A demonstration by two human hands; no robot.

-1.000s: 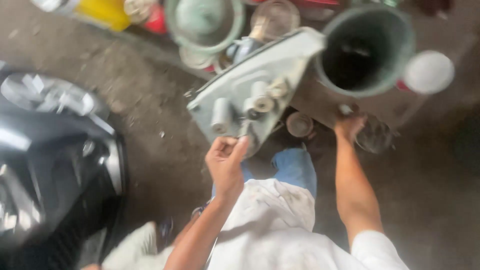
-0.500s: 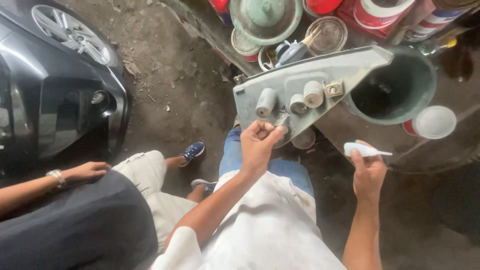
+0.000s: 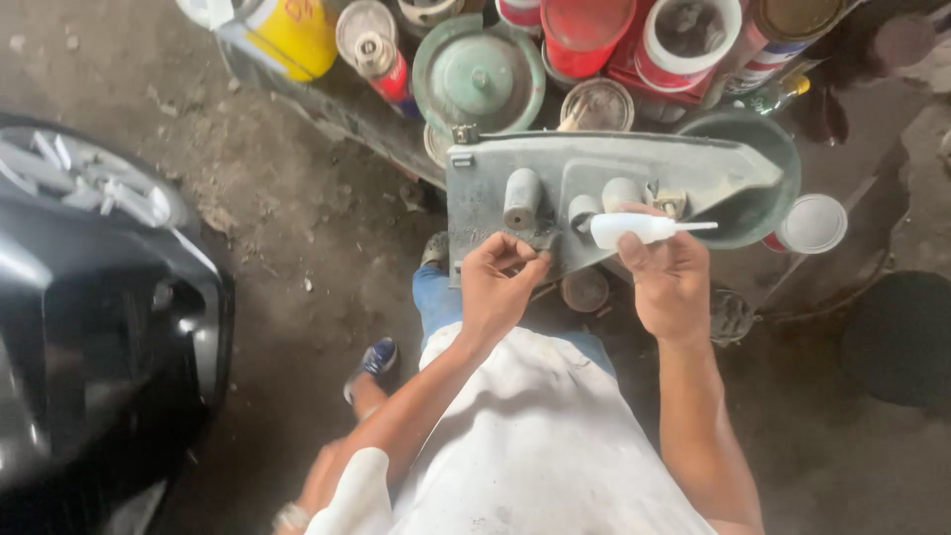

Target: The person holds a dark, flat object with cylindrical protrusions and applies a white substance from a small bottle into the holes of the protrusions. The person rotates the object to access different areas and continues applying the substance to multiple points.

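Observation:
A grey plastic lamp housing (image 3: 693,168) with several round sockets on its back lies across my lap. My left hand (image 3: 500,287) grips its near lower edge by the left-hand socket. My right hand (image 3: 669,277) holds a small white squeeze bottle (image 3: 634,229) with a thin nozzle pointing right, just over the housing's middle sockets.
Paint cans, a yellow container (image 3: 292,35), a spray can (image 3: 386,69) and a green round lid (image 3: 477,74) crowd a ledge behind the housing. A green bucket (image 3: 768,203) and a white lid (image 3: 812,223) sit at right. A dark car's front (image 3: 99,297) stands at left. Another person's hand (image 3: 322,485) shows below.
My right hand has lifted the white bottle from the low right up over the housing. The housing has swung level. The view has shifted, so the person at left is mostly out of frame.

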